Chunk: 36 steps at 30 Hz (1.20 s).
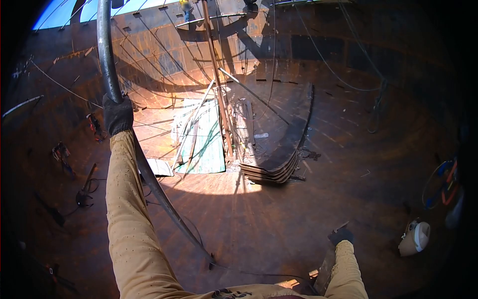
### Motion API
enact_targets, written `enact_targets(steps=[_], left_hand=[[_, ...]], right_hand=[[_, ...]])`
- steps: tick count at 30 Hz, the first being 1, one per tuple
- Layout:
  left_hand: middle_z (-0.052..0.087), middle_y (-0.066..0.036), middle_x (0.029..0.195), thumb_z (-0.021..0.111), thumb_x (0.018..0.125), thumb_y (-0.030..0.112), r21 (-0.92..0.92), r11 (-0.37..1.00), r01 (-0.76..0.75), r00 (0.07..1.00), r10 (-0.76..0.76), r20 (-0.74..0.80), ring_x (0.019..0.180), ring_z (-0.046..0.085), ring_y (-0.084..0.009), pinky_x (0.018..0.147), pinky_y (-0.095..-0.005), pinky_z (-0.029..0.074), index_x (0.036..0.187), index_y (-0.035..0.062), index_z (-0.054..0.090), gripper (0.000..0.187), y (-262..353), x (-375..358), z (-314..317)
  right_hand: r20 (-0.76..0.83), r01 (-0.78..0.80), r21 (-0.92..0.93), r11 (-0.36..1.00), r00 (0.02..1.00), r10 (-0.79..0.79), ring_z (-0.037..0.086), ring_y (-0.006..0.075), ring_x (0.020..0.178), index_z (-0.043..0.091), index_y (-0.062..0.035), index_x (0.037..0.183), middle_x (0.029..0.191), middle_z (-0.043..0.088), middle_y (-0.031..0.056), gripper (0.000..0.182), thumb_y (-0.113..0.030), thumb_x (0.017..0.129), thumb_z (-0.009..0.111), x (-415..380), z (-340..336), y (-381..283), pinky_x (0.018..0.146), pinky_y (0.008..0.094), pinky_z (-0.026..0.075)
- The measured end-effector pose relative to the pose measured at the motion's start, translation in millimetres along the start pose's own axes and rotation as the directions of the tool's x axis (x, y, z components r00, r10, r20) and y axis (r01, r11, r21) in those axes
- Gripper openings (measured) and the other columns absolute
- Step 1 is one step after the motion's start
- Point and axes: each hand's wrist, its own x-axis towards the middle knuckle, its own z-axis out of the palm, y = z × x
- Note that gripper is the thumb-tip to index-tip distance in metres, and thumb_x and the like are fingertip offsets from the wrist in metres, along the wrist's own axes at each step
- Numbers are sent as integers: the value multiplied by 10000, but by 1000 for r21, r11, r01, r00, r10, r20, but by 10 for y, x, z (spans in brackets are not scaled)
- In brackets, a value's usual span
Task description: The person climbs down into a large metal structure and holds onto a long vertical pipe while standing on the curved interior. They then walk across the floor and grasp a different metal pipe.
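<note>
My left hand (118,114), in a dark glove, is raised at the upper left and wrapped round a grey metal pipe (105,50). The pipe runs from the top edge down past my forearm towards the lower middle and looks bowed in this wide view. Low on the right is my right hand (341,236), also gloved and closed. A small thin piece (342,226) sticks out at its fingers; its kind is not clear. A greyish flat piece (325,269) lies beside my right forearm, and whether the hand touches it is hidden.
Far below is a rusty curved metal floor (224,219). Stacked curved plates (271,172) lie near pale green sheets (206,144) and an upright rusty pole (214,60). A white bucket (421,237) is at right. Cables (366,55) hang down. Another person (185,6) is at the top.
</note>
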Motion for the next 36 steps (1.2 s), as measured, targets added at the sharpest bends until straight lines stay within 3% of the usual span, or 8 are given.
enact_targets(steps=[23, 26, 29, 36], left_hand=[[695, -171, 939, 703, 824, 292, -16, 1000, 11, 1000, -11, 3, 872, 699, -368, 779, -471, 519, 1100, 106, 590, 352, -51, 10, 25], [694, -177, 941, 706, 820, 299, -38, 999, 6, 1000, -6, -6, 883, 697, -385, 787, -484, 517, 1098, 104, 589, 359, -65, 15, 62], [694, -183, 956, 709, 816, 305, -4, 1000, -12, 1000, 12, -26, 899, 694, -403, 793, -497, 515, 1101, 105, 589, 368, -67, 35, 53], [691, -190, 975, 710, 820, 320, 15, 1000, -10, 1000, 10, -15, 908, 691, -411, 791, -500, 513, 1103, 103, 586, 378, -86, 8, 69]], right_hand=[[-101, 95, -4, 996, 990, -94, 691, 331, 1115, 733, -128, 1178, 1202, 723, 154, 568, -539, 787, 709, 58, 102, 64, 955, 436, 553], [-149, 90, -13, 996, 985, -91, 713, 357, 1015, 756, -151, 1074, 1098, 748, 153, 451, -453, 739, 751, 163, 231, 119, 901, 456, 565], [-88, 92, -20, 996, 992, -94, 690, 331, 1117, 740, -127, 1150, 1212, 720, 147, 559, -542, 776, 716, 69, 113, 69, 964, 431, 550], [-81, 47, 2, 999, 996, -47, 689, 332, 1115, 735, -128, 1160, 1222, 716, 145, 558, -526, 770, 717, 140, 186, 107, 963, 433, 550]])
